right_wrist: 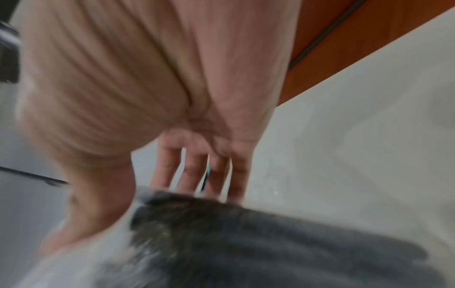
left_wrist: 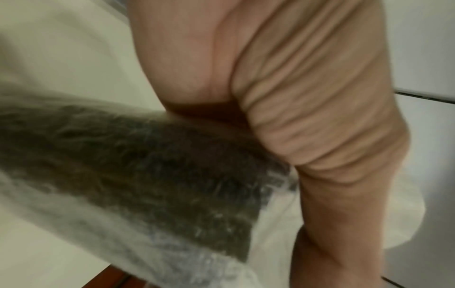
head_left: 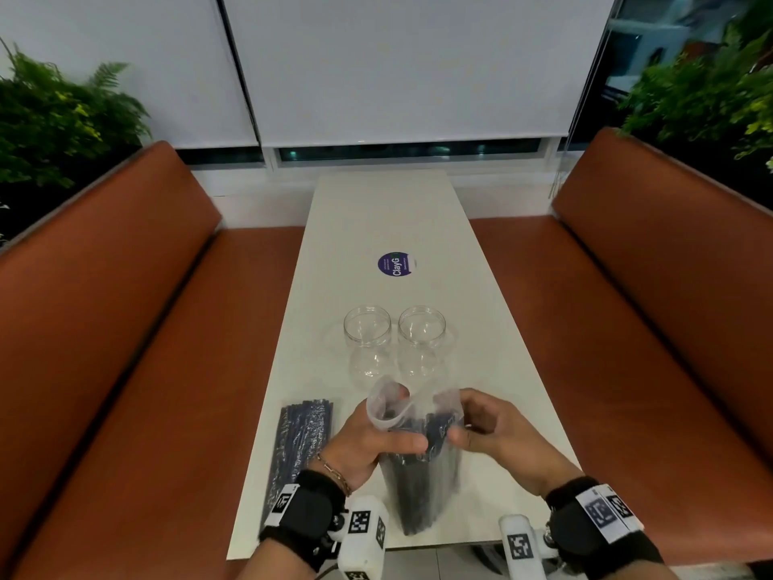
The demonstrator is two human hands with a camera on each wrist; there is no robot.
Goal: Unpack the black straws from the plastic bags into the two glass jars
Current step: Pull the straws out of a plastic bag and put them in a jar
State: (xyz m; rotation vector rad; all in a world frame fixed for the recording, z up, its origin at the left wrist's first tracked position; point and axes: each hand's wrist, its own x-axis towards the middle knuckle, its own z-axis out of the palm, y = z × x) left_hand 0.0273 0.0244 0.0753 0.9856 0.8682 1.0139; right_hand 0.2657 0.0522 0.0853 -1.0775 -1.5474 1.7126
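While wrist views blur, left hand (head_left: 368, 441) and right hand (head_left: 493, 433) pinching straw bag (head_left: 422, 466) mouth (head view), two jars (head_left: 367, 328) beyond.

Soft, even indoor light falls on the pale surface (head_left: 389, 211) with only faint shadows, the head view bowing strongly at its edges and darkening toward the corners, while both wrist views are smeared with blur throughout.
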